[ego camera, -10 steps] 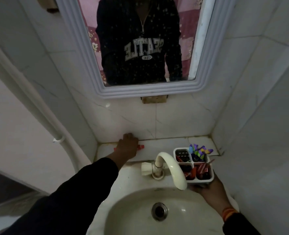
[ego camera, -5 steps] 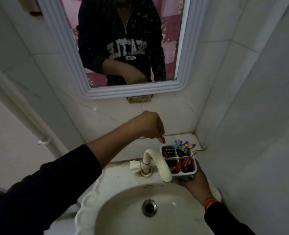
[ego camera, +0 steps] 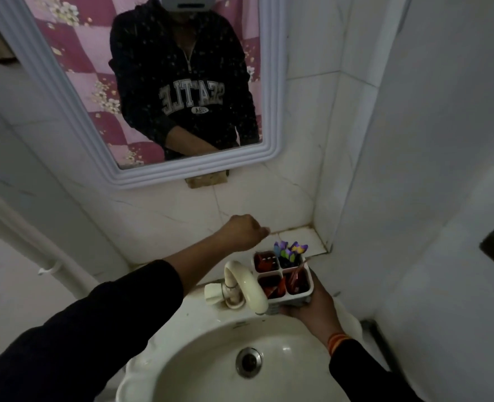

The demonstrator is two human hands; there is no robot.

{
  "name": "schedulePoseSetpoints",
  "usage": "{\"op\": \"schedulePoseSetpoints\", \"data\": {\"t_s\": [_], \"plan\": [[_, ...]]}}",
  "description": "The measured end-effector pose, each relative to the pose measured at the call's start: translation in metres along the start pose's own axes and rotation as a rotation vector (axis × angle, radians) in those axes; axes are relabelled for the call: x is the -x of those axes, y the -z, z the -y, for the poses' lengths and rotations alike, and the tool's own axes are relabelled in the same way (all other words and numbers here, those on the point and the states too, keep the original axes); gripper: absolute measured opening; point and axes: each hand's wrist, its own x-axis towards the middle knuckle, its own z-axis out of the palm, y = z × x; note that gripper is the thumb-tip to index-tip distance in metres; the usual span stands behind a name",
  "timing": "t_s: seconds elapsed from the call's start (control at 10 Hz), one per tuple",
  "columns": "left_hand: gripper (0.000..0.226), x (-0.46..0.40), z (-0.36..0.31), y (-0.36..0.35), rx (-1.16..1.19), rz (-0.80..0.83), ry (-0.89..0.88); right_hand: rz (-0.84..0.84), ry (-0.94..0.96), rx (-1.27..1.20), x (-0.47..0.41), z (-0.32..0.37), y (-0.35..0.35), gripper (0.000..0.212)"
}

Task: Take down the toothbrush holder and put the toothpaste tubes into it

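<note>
The white four-compartment toothbrush holder (ego camera: 281,270) is held over the sink's right rim, with my right hand (ego camera: 312,307) gripping it from below and in front. Toothbrushes (ego camera: 290,250) with purple, blue and yellow heads stand in its back right compartment. Red toothpaste tubes (ego camera: 275,287) stick out of the two front compartments, and another red tube (ego camera: 263,261) shows in the back left one. My left hand (ego camera: 243,232) hovers just above and to the left of the holder, fingers curled, with nothing visible in them.
A cream faucet (ego camera: 240,285) curves over the sink basin (ego camera: 199,369), right beside the holder. A tiled ledge (ego camera: 306,239) runs behind it, in the corner of the walls. Above hangs a white-framed mirror (ego camera: 272,146). A white pipe (ego camera: 51,256) runs down the left wall.
My left hand lifted a red tube from the ledge's left part and swung right to the holder. The tube's red tip no longer shows at my fingers. The holder has stayed in my right hand.
</note>
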Motion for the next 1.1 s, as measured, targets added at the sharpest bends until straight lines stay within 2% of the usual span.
{"op": "schedulePoseSetpoints", "data": {"t_s": [0.1,0.2,0.3,0.5,0.6,0.7,0.8,0.9,1.0,1.1], "plan": [[0.060,-0.001,0.001,-0.013,-0.099,0.168,0.077,-0.014,-0.028,0.053,-0.002,-0.004,0.001,0.086],[0.062,-0.005,-0.003,-0.020,-0.024,0.128,0.093,-0.040,-0.017,0.089,-0.001,-0.002,0.003,0.078],[0.062,-0.011,-0.009,-0.016,0.096,0.007,0.108,-0.055,0.004,0.121,-0.012,0.010,0.012,0.075],[0.044,-0.045,-0.032,-0.006,0.674,-0.141,0.275,-0.097,0.007,0.176,-0.078,0.041,0.040,0.079],[0.044,-0.060,-0.038,-0.017,0.842,-0.124,0.324,-0.101,-0.003,0.261,-0.102,0.039,0.047,0.078],[0.039,-0.072,-0.040,-0.027,0.910,-0.156,0.331,-0.138,-0.062,0.289,-0.117,0.026,0.053,0.077],[0.035,-0.076,-0.041,-0.033,0.917,-0.166,0.324,-0.159,-0.076,0.271,-0.126,0.024,0.054,0.077],[0.046,-0.068,-0.043,-0.035,0.771,-0.108,0.353,-0.152,-0.058,0.269,-0.125,0.030,0.052,0.076],[0.039,-0.050,-0.040,-0.034,0.380,-0.132,0.261,-0.131,-0.068,0.313,-0.115,0.027,0.052,0.078],[0.044,-0.023,-0.034,-0.023,0.104,-0.236,0.093,-0.209,-0.020,0.375,-0.086,0.038,0.046,0.061]]}}
